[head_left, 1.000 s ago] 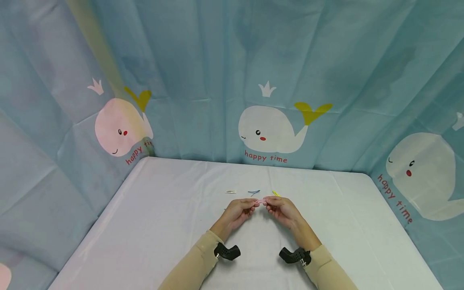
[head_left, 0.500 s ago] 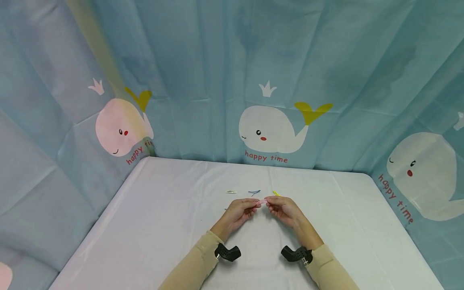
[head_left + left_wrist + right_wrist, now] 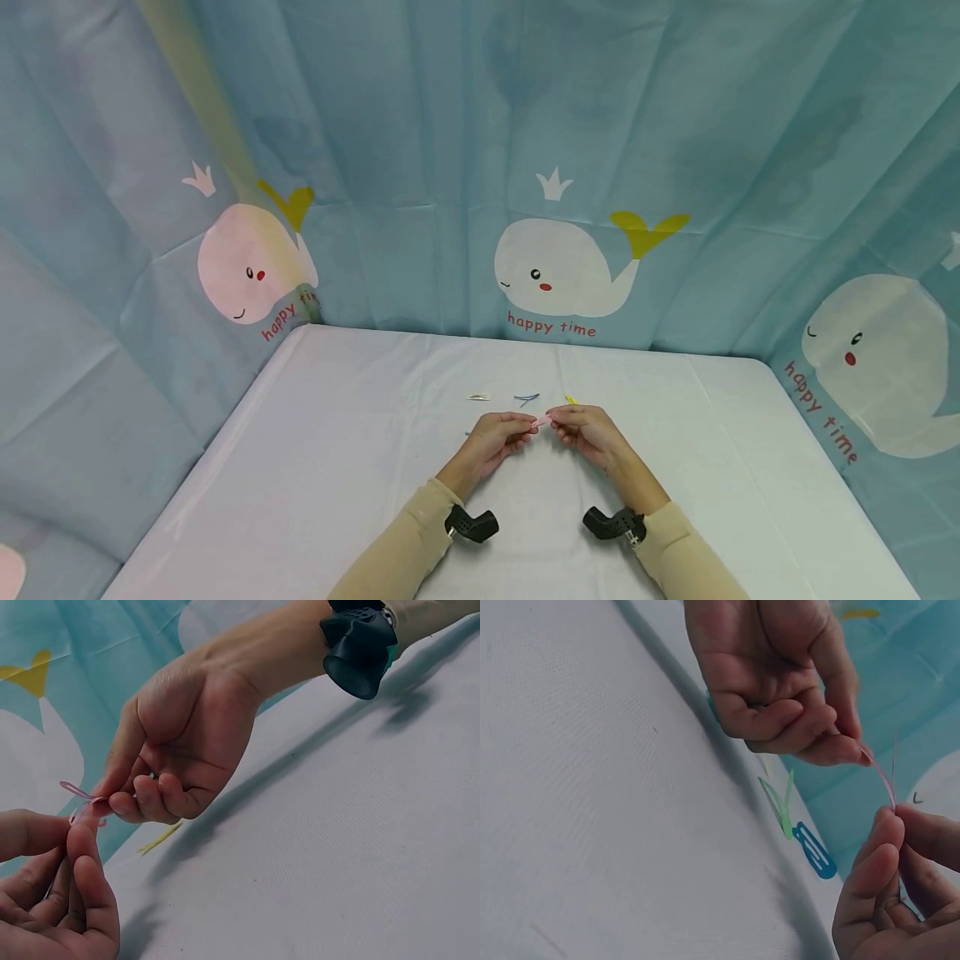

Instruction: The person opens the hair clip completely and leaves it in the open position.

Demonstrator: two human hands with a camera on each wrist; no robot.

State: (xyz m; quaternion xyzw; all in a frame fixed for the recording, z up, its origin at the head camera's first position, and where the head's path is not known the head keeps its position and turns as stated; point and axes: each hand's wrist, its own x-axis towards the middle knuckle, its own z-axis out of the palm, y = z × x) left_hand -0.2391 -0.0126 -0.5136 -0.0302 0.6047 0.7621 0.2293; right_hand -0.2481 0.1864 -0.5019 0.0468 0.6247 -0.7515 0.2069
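Note:
A pink snap hair clip [image 3: 542,422] is held above the table between my two hands. The fingertips of my left hand [image 3: 491,440] pinch one end of it, and those of my right hand [image 3: 588,433] pinch the other. Its thin prong stands apart from the pink strip [image 3: 889,780] in the right wrist view. From the left wrist, a pink loop [image 3: 75,790] juts out past my right hand's fingertips. Fingers cover much of the clip.
Beyond the hands lie a blue hair clip [image 3: 527,398], a pale clip [image 3: 477,397] and a partly hidden yellow clip [image 3: 572,399] on the white-covered table [image 3: 337,433]. A green clip [image 3: 781,810] shows from the right wrist. A whale-print curtain [image 3: 405,250] surrounds the table.
The pink clip has tilted, its right end now higher than its left. My right hand has shifted slightly to the right; the left hand has barely moved.

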